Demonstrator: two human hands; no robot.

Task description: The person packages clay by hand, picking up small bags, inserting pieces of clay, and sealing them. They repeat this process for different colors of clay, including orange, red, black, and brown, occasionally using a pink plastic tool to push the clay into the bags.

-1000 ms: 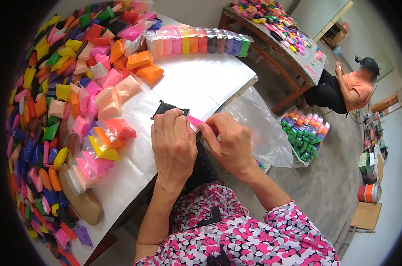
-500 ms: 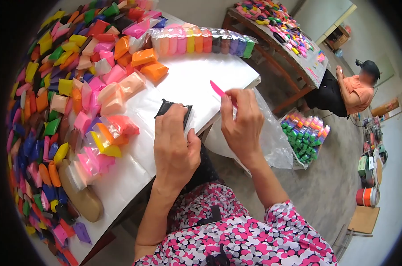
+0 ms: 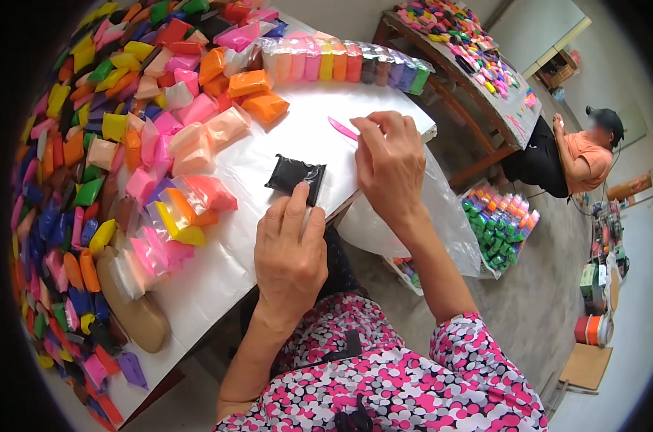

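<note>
Black clay in its small clear packet [image 3: 295, 175] now lies near the tabletop's front edge, the left hand [image 3: 290, 252] drawn back, fingers loosely extended. The right hand [image 3: 390, 162] has carried the thin pink plastic stick [image 3: 343, 129], pinched in its fingertips, toward the right edge.

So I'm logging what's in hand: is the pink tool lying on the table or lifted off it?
Lifted: the right hand pinches the pink tool above the white table.

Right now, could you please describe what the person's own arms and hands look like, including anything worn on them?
Both hands are bare: the left hand and right hand show no gloves, rings or watch. The forearms are uncovered too. The short sleeve on the right arm is white fabric printed with pink and black petal shapes, part of the same patterned top.
</note>
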